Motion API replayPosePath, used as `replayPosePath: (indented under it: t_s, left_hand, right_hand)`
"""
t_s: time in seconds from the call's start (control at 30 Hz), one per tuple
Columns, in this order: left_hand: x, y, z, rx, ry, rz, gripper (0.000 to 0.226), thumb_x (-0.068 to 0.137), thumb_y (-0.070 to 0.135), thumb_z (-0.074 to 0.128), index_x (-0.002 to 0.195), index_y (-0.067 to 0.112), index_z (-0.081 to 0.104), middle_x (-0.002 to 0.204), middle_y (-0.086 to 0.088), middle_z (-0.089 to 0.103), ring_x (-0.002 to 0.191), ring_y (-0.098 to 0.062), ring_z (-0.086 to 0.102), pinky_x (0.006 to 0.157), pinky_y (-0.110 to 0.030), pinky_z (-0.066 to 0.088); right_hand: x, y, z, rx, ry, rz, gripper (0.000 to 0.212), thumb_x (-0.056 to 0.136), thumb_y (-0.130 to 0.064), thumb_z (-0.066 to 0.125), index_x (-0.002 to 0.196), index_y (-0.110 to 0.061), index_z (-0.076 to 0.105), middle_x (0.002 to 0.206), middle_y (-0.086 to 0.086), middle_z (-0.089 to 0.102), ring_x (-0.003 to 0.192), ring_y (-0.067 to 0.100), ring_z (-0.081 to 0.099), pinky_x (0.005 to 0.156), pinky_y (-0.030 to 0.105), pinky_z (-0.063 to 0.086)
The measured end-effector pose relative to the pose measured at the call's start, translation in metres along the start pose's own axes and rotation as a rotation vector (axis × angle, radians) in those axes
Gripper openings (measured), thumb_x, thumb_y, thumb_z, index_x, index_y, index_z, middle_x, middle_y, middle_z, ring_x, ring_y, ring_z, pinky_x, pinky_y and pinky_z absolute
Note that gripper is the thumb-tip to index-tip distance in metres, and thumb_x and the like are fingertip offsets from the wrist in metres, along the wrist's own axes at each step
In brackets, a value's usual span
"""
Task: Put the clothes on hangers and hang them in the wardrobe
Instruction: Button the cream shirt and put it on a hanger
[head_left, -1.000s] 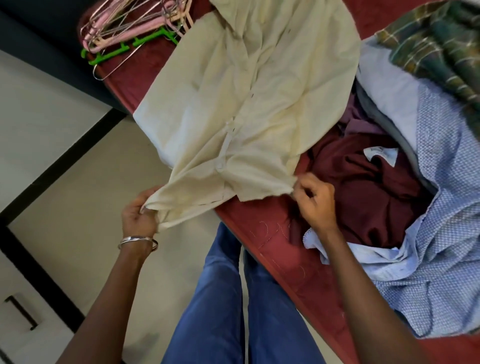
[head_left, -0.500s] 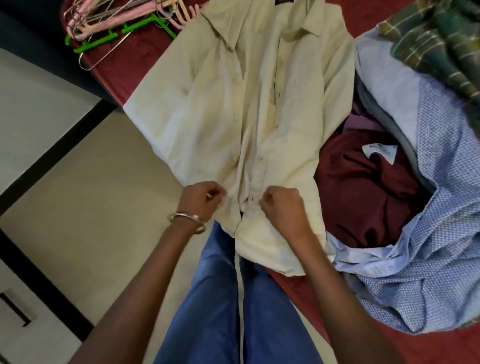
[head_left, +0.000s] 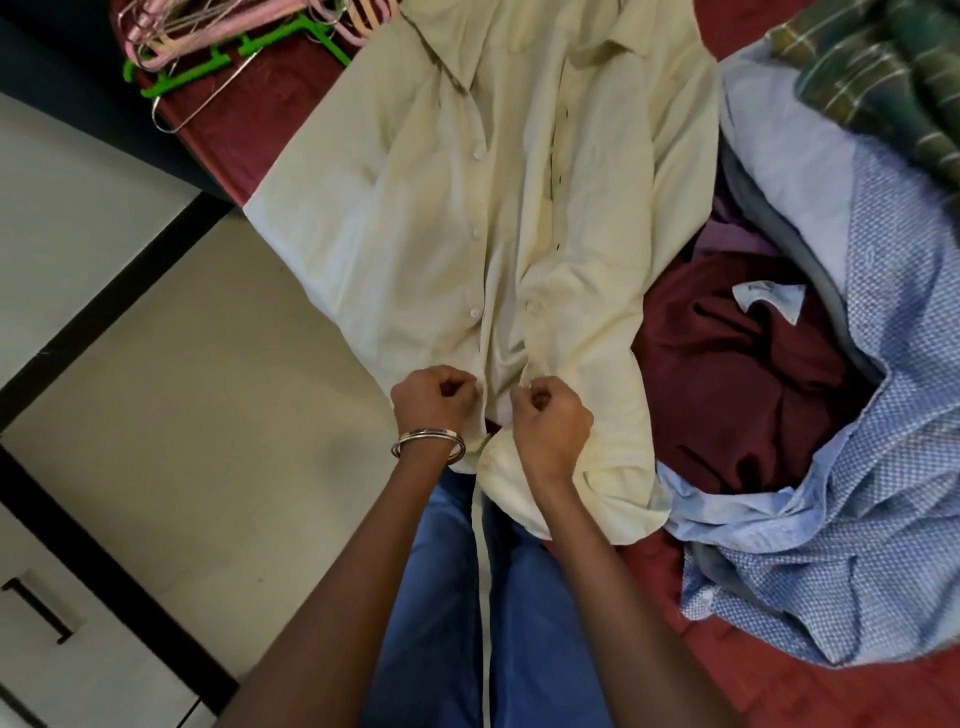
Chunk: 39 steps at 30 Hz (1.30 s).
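A cream button-up shirt (head_left: 431, 208) lies spread front-up on the dark red bed (head_left: 244, 119), collar at the far end, hem hanging over the near edge. My left hand (head_left: 431, 400), with a metal bangle on the wrist, pinches the left front edge near the hem. My right hand (head_left: 550, 415) pinches the right front edge beside it. A heap of pink, green and wire hangers (head_left: 218, 47) lies at the bed's far left corner.
To the right is a pile of clothes: a maroon garment (head_left: 727, 374), a blue patterned shirt (head_left: 857, 467), a green plaid one (head_left: 893, 73). Beige floor tiles (head_left: 182, 389) with black strips lie left. My legs in blue jeans (head_left: 519, 623) stand against the bed.
The shirt went from being held stretched by its hem corners to lying front-up. Both hands came together at the front opening near the hem and pinch its two edges.
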<state>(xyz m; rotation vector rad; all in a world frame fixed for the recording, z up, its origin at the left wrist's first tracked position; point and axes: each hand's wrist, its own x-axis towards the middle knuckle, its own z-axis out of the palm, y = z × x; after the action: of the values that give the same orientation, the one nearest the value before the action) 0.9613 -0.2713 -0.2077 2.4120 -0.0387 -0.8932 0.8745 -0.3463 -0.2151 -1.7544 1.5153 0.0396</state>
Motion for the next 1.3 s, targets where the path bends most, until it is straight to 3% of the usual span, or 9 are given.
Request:
replayPosePath:
  t_s: [0.13,0.27,0.4,0.6,0.73,0.9,1.07,1.17,1.3]
  left_hand:
    - [-0.011,0.014,0.010,0.072,-0.012,0.117,0.009,0.077,0.016,0.072,0.083,0.011,0.076,0.079,-0.005,0.074,0.074,-0.018,0.069,0.072,-0.019,0.048]
    - [-0.018,0.016,0.011,0.071,-0.065,0.160,0.011,0.082,0.011,0.069,0.090,0.006,0.075,0.085,-0.009,0.074,0.078,-0.021,0.069,0.076,-0.021,0.049]
    - [-0.018,0.011,0.007,-0.082,-0.071,0.093,0.007,0.080,0.008,0.071,0.084,0.010,0.076,0.076,-0.006,0.073,0.069,-0.019,0.069,0.075,-0.033,0.057]
    - [-0.016,0.013,0.003,-0.164,-0.101,0.049,0.009,0.079,0.005,0.072,0.086,0.010,0.076,0.075,-0.006,0.072,0.069,-0.018,0.069,0.075,-0.031,0.057]
    - [-0.013,0.010,-0.004,-0.168,-0.106,0.040,0.010,0.081,0.003,0.070,0.083,0.012,0.073,0.073,-0.004,0.071,0.064,-0.013,0.067,0.070,-0.024,0.058]
    - [-0.011,0.009,-0.008,-0.216,-0.089,-0.038,0.009,0.078,-0.003,0.072,0.082,0.006,0.071,0.074,-0.013,0.070,0.059,-0.018,0.067,0.063,-0.026,0.059]
    - [-0.007,0.011,-0.007,-0.158,-0.117,-0.033,0.010,0.084,0.014,0.069,0.081,0.008,0.076,0.074,-0.010,0.073,0.067,-0.023,0.070,0.075,-0.036,0.059]
    - [-0.006,0.013,-0.007,-0.046,-0.109,0.021,0.019,0.081,0.014,0.071,0.100,0.012,0.074,0.082,-0.008,0.074,0.075,-0.020,0.070,0.081,-0.032,0.056]
    - [0.001,0.015,-0.004,0.008,-0.067,0.014,0.028,0.081,0.002,0.063,0.105,0.015,0.070,0.073,0.001,0.068,0.072,-0.016,0.067,0.077,-0.020,0.053]
  right_hand:
    - [-0.016,-0.002,-0.012,0.102,0.014,-0.293,0.013,0.082,-0.007,0.069,0.094,-0.005,0.072,0.079,0.006,0.069,0.068,0.015,0.062,0.066,0.014,0.042]
    - [-0.016,0.007,-0.005,-0.026,0.024,-0.439,0.021,0.079,-0.008,0.063,0.097,-0.004,0.074,0.082,0.010,0.065,0.071,0.025,0.062,0.065,0.030,0.052]
    - [-0.014,0.011,-0.004,-0.142,0.063,-0.519,0.018,0.081,-0.012,0.060,0.089,-0.004,0.074,0.075,0.010,0.061,0.063,0.026,0.058,0.057,0.030,0.051]
    - [-0.012,0.006,-0.012,0.055,-0.085,-0.434,0.016,0.086,-0.009,0.062,0.093,-0.004,0.075,0.078,0.012,0.067,0.070,0.026,0.063,0.066,0.036,0.053]
    - [-0.001,0.006,-0.016,0.249,-0.366,-0.191,0.018,0.091,-0.013,0.058,0.096,-0.011,0.075,0.079,0.006,0.073,0.074,0.022,0.069,0.077,0.044,0.057]
    - [0.015,-0.003,-0.023,0.362,-0.555,-0.048,0.009,0.087,-0.006,0.068,0.093,-0.004,0.075,0.076,0.013,0.073,0.066,0.023,0.071,0.070,0.040,0.061]
    - [0.020,-0.012,-0.021,0.146,-0.485,-0.243,0.007,0.079,-0.006,0.072,0.086,-0.006,0.075,0.074,0.006,0.072,0.067,0.020,0.070,0.065,0.041,0.060]
    - [0.016,-0.008,-0.013,0.020,-0.422,-0.352,0.008,0.074,-0.007,0.069,0.082,-0.007,0.072,0.068,0.004,0.069,0.065,0.022,0.067,0.066,0.045,0.057]
    - [0.008,-0.004,-0.012,0.238,-0.407,-0.174,0.002,0.079,-0.007,0.073,0.079,-0.007,0.071,0.069,0.007,0.069,0.064,0.025,0.069,0.064,0.044,0.060]
